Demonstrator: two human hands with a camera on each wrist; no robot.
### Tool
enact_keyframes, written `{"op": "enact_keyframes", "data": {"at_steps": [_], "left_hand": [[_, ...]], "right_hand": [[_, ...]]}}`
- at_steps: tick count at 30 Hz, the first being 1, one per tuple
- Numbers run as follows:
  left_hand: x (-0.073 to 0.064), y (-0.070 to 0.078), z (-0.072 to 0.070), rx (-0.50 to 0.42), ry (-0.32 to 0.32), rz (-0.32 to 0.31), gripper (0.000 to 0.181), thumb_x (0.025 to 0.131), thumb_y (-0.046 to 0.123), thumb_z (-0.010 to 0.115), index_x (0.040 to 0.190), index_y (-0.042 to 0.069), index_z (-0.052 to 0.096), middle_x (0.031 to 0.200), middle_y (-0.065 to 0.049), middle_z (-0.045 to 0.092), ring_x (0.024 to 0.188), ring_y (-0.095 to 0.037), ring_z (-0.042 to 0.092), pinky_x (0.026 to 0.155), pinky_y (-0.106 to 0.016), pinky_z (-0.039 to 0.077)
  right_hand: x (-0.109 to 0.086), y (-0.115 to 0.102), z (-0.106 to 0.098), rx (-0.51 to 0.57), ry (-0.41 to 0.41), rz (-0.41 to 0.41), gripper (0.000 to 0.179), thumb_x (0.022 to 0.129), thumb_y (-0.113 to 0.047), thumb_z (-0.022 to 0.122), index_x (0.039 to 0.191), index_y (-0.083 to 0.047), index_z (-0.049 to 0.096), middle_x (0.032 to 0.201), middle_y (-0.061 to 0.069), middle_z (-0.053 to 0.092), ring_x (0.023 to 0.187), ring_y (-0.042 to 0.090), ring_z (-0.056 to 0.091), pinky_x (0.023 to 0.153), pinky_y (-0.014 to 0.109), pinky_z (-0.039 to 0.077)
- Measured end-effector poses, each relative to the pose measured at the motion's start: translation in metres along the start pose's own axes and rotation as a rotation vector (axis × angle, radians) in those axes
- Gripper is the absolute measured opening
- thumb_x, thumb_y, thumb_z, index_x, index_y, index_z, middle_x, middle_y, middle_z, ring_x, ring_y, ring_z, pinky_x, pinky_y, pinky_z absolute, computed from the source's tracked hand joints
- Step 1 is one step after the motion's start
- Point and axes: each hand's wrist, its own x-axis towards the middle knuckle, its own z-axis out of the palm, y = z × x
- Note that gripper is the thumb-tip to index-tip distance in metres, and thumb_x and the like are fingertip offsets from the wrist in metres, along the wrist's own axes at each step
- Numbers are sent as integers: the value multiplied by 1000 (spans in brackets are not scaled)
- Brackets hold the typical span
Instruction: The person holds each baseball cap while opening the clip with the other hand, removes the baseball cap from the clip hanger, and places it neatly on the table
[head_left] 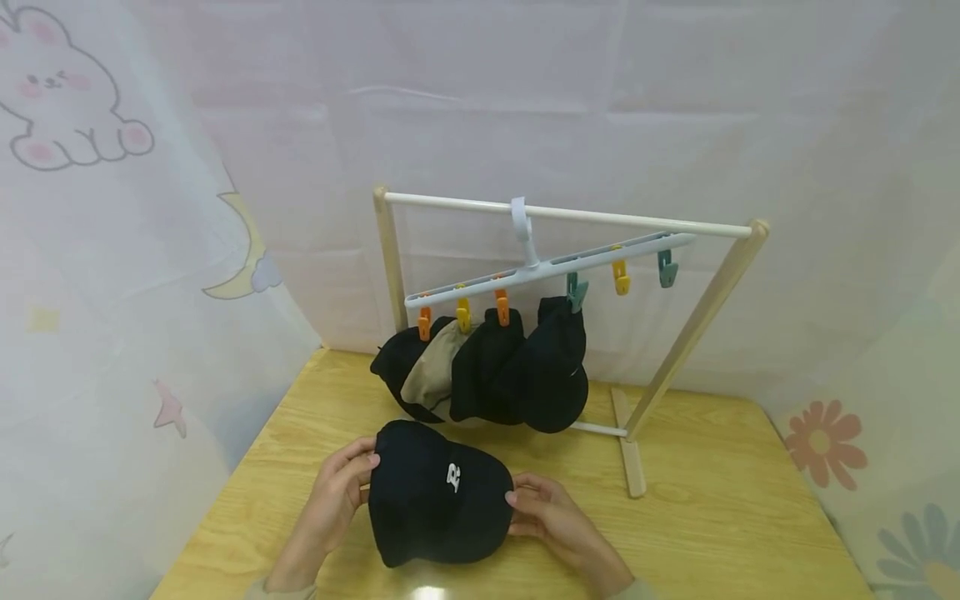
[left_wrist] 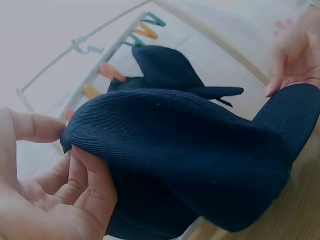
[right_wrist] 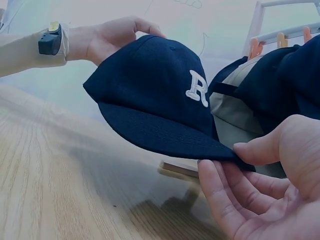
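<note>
Between my two hands is a dark navy baseball cap (head_left: 420, 508) with a white letter R on its front, held up over the table. My left hand (head_left: 341, 492) pinches the edge of its crown between thumb and fingers. With the thumb on top and fingers beneath, my right hand (head_left: 551, 517) grips the brim (right_wrist: 165, 135). Just behind the cap, several caps hang in a row from clips: dark ones (head_left: 551, 379) and a beige one (head_left: 435, 367). The inside of the held cap is hidden in the head view.
A wooden rack with a white top bar (head_left: 630, 218) stands on the wooden table (head_left: 720, 508). From it hangs a tilted pale clip hanger (head_left: 540, 271). At its right end, a yellow clip (head_left: 621, 277) and a green clip (head_left: 667, 269) hold nothing. A printed curtain (head_left: 225, 125) surrounds the table.
</note>
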Motion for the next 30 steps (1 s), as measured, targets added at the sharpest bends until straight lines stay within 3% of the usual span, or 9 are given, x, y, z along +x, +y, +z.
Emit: {"op": "enact_keyframes", "data": {"at_steps": [7, 16, 22, 30], "left_hand": [[8, -10, -14, -34, -27, 24, 32, 112, 5, 42, 121, 16, 71, 103, 8, 73, 85, -7, 72, 69, -22, 59], [13, -20, -26, -110, -120, 38, 40, 110, 0, 37, 122, 15, 72, 104, 7, 74, 85, -6, 74, 70, -21, 60], [15, -27, -32, -100, -106, 12, 40, 110, 0, 38, 121, 17, 73, 103, 8, 75, 86, -6, 74, 71, -22, 60], [16, -34, -37, -87, -92, -13, 38, 111, 1, 40, 120, 17, 74, 104, 7, 75, 86, -7, 74, 72, -24, 61]], "right_hand": [[8, 2, 5, -18, 33, -4, 27, 105, -12, 68, 128, -1, 58, 101, -4, 74, 91, 11, 73, 81, 28, 63], [13, 6, 7, -27, 66, 0, 29, 103, -10, 69, 126, 4, 58, 98, -1, 74, 89, 13, 74, 79, 29, 64], [16, 11, 8, -62, 118, 5, 28, 103, -9, 70, 123, 7, 58, 92, 0, 73, 80, 14, 73, 75, 30, 65], [23, 18, 13, -211, 202, -15, 27, 104, -15, 71, 115, 7, 61, 85, 4, 73, 70, 16, 71, 68, 30, 64]]}}
